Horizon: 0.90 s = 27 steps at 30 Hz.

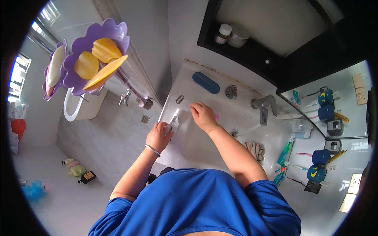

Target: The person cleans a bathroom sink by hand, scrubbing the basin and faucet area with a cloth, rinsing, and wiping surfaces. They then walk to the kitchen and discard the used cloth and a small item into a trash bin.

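My left hand (159,135), with a bracelet at its wrist, rests at the left edge of the white washbasin (195,147), its fingers on a white tube (174,125) with a white cap. Whether it grips the tube or only touches it is unclear. Above the basin, right of the tube, my right hand (203,115) is held with its fingers curled together; whether something small is between them cannot be seen. A small dark metal piece (179,99) lies on the basin rim beyond the tube. Beyond my right hand are a blue oval dish (206,83) and a grey metal object (231,91).
A grey faucet (263,107) stands at the basin's right, near a crumpled cloth (255,151) and toothpaste tubes (285,153). Blue cups (321,157) are mounted on the right wall. A black-framed cabinet (254,56) overhangs the back. Purple flower-shaped holders (78,56) hang at upper left.
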Each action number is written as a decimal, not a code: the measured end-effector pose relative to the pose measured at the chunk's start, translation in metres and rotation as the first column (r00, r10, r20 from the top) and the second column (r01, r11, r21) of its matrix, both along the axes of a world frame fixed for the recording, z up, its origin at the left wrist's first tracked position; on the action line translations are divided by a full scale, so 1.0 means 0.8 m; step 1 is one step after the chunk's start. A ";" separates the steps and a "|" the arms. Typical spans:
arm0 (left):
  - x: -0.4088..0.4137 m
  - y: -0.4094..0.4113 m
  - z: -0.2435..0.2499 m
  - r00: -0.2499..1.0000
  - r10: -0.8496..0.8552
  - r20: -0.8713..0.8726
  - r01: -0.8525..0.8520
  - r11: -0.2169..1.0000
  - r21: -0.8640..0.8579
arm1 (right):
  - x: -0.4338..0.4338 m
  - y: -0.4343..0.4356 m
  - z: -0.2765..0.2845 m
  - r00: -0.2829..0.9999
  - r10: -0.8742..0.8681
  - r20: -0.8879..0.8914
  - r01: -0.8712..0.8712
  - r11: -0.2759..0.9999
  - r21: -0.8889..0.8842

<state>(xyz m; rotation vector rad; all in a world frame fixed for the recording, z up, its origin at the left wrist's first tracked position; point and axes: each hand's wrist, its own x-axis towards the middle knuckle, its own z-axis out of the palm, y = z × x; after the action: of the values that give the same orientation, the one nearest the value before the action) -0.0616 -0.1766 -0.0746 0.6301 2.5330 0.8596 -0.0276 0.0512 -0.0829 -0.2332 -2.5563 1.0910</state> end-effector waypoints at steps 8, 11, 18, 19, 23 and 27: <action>-0.013 0.034 -0.007 0.975 -0.039 -0.218 0.055 0.996 0.072 | 0.174 0.008 -0.079 0.922 -0.137 0.363 0.280 0.883 -0.377; -0.015 0.046 0.007 0.995 -0.063 0.080 0.063 0.998 0.002 | 0.237 0.085 -0.109 0.718 -0.421 0.554 0.669 0.200 -0.716; 0.051 0.161 -0.036 0.685 -0.360 0.633 0.057 0.893 0.446 | 0.231 0.178 -0.086 0.831 -0.398 0.389 0.443 0.049 -0.895; 0.061 0.194 -0.029 0.591 -0.361 0.721 0.011 0.898 0.440 | 0.223 0.167 -0.073 0.835 -0.337 0.435 0.455 -0.022 -0.890; 0.100 0.295 -0.079 0.439 -0.414 0.798 -0.070 0.869 0.489 | 0.212 0.141 -0.061 0.899 -0.336 0.283 0.298 -0.007 -0.955; 0.129 0.356 -0.098 0.356 -0.484 0.799 -0.029 0.849 0.528 | 0.235 0.182 -0.065 0.859 -0.444 0.254 0.350 0.147 -0.925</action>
<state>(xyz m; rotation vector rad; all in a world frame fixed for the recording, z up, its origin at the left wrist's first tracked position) 0.0419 0.1083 -0.1531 0.4221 1.1448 1.2513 0.1601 0.1966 -0.1351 -1.0747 -1.1716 2.1794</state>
